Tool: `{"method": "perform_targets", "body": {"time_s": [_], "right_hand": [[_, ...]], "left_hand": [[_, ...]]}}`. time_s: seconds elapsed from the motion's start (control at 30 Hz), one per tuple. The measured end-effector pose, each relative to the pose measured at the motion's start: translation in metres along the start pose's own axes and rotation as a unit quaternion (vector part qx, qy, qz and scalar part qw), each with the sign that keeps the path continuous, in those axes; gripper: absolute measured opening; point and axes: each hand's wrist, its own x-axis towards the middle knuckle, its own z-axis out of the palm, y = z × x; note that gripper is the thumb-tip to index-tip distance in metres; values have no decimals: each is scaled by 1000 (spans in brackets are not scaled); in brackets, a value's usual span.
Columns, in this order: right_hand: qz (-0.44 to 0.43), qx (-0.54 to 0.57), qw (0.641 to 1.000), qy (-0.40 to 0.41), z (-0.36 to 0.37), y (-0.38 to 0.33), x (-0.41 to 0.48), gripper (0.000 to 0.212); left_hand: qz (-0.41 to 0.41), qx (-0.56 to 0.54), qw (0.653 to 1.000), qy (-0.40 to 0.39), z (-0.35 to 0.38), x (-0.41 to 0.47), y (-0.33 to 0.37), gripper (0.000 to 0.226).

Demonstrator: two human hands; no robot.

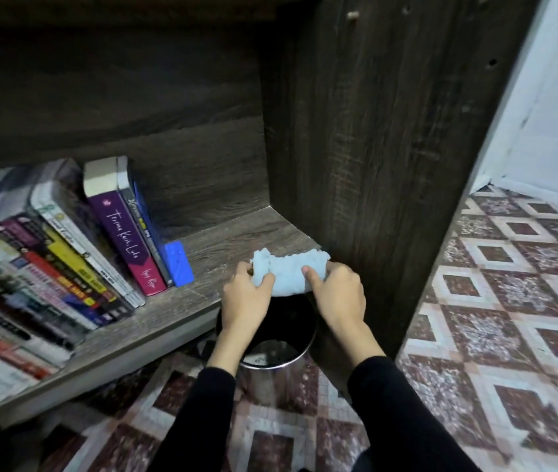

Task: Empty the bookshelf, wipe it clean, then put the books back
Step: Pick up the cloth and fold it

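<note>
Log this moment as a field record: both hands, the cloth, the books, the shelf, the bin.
left hand: grips the left end of the cloth
right hand: grips the cloth's right end
cloth: light blue, bunched, at the shelf's front edge, above the bin
books: leaning in a row on the shelf's left part, not yet removed
blue block: beside the rightmost book
shelf: dark wood grain
bin: shiny metal, open-topped, on the tiled floor below the hands

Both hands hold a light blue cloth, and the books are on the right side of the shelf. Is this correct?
No. The head view shows the books on the left side of the shelf. The left hand and right hand do hold the cloth.
</note>
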Motion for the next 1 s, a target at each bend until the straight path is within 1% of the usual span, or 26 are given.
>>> {"method": "perform_targets", "body": {"time_s": [0.13, 0.27, 0.37, 0.43, 0.5, 0.57, 0.63, 0.7, 0.77, 0.8, 0.87, 0.93, 1.0], "right_hand": [[14, 16, 1000, -18, -10, 4, -12, 40], [-2, 35, 999, -25, -15, 5, -25, 33], [-24, 82, 996, -1, -17, 4, -30, 25], [-37, 95, 994, 28, -16, 4, -31, 25], [-61, 90, 993, 35, -14, 4, -31, 23], [-84, 88, 992, 26, -12, 4, -30, 17], [-97, 115, 989, -3, -11, 3, -29, 14], [-104, 135, 985, -33, -9, 3, -30, 14], [-112, 133, 984, -33, -8, 6, -28, 17], [-112, 141, 983, -25, -8, 7, -28, 19], [-102, 192, 976, -11, -9, 7, -26, 25], [-71, 229, 971, -12, -11, 7, -24, 35], [4, 219, 975, -21, -12, 9, -24, 39]], "left_hand": [[-32, -23, 999, -4, -5, -23, -6, 24], [-99, -51, 993, -47, -7, -30, -14, 22], [-115, -30, 988, -101, -6, -28, -22, 28], [-125, -42, 983, -124, -6, -27, -25, 29], [-132, -64, 979, -139, -7, -26, -27, 30], [-137, -72, 976, -155, -7, -25, -30, 31], [-141, -73, 972, -174, -6, -24, -33, 35], [-140, -77, 969, -190, -4, -21, -40, 44], [-145, -77, 966, -201, -4, -20, -45, 54], [-151, -87, 961, -216, -6, -22, -45, 60], [-173, -146, 937, -266, -11, -29, -41, 71], [-178, -237, 907, -299, -12, -34, -35, 66], [-180, -302, 884, -307, -12, -35, -28, 58]]}}
